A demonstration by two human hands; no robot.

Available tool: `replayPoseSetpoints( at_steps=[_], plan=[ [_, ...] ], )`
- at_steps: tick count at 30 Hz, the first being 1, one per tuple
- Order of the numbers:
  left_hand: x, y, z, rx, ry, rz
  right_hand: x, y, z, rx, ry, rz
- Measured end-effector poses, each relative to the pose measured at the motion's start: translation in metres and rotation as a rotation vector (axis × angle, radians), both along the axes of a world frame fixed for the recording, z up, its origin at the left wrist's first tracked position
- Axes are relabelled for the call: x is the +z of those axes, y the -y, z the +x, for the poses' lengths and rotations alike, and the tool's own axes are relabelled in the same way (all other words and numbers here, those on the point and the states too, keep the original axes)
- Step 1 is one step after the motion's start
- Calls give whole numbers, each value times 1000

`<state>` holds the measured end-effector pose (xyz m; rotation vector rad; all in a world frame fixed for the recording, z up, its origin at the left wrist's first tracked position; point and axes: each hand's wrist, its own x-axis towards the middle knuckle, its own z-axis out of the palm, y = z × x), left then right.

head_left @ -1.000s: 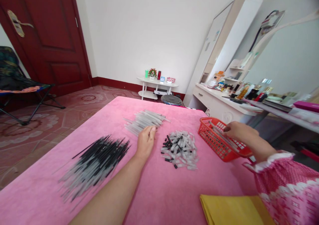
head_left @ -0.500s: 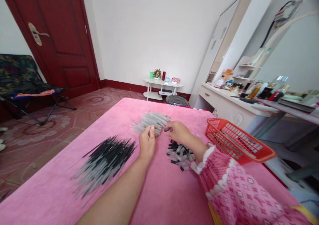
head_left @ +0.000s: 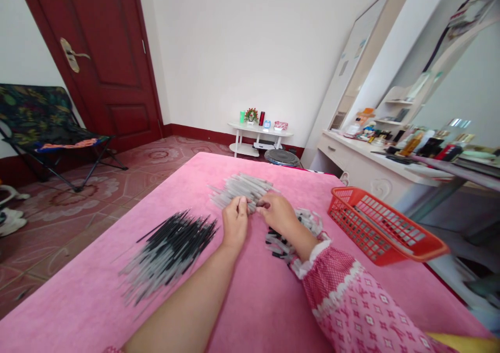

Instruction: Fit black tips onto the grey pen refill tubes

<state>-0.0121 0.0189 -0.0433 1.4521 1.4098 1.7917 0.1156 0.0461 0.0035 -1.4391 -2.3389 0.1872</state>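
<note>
My left hand [head_left: 235,222] is closed in a pinch at the near edge of a pile of slim, pale translucent pen tubes [head_left: 248,185]. What its fingers hold is hidden. Just to its right, my right hand [head_left: 278,213] is also closed, its fingertips almost meeting the left ones; I cannot make out what lies between them. Below the right wrist is a heap of small black and clear caps [head_left: 278,244], partly covered by the forearm. Left of my left forearm lies a large pile of thin pens [head_left: 172,254], black at the far end and pale at the near end.
A pink cloth [head_left: 250,311] covers the table. On its right side stands a red plastic basket [head_left: 385,228] with thin items inside. Beyond are a dressing table [head_left: 351,152] with bottles, a small white stand [head_left: 260,129], a folding chair [head_left: 50,129] and a red door [head_left: 97,56].
My right hand has come left toward my left hand, and their fingertips are now close together. The whole view has shifted slightly, moving the scene to the right.
</note>
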Motion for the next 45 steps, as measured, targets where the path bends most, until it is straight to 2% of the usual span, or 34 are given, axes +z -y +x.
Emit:
replayPoseSetpoints(
  at_steps=[5, 7, 10, 13, 20, 24, 27, 32, 35, 40, 43, 45],
  plan=[
    [1, 1, 0, -2, 30, -6, -16, 7, -4, 204, -3, -2],
    [2, 1, 0, -5, 28, -5, -18, 8, -7, 190, -2, 4],
    [3, 2, 0, -18, 31, -8, -13, 6, -7, 91, -53, 12],
    [4, 3, 2, -33, 47, -1, -10, 2, 1, 6, -194, -4],
    [4, 4, 3, -58, 85, -15, -11, -4, 18, 15, -553, -45],
    [4, 5, 4, -105, 104, -22, 3, 4, 17, 30, -842, -46],
    [7, 5, 7, -211, 181, -65, 12, 11, 15, 74, -935, -97],
    [12, 6, 7, -343, 395, -56, 14, 13, 13, 202, -850, -236],
    [12, 7, 6, -356, 508, -61, 13, 9, 19, 203, -729, -250],
    [14, 6, 4, -325, 663, -87, 13, 3, 32, 115, -485, -145],
    [25, 2, -4, -256, 729, -31, 9, 10, 24, 185, -348, -151],
    [37, 0, -14, -187, 801, 40, 5, 22, 9, 295, -273, -136]
  ],
)
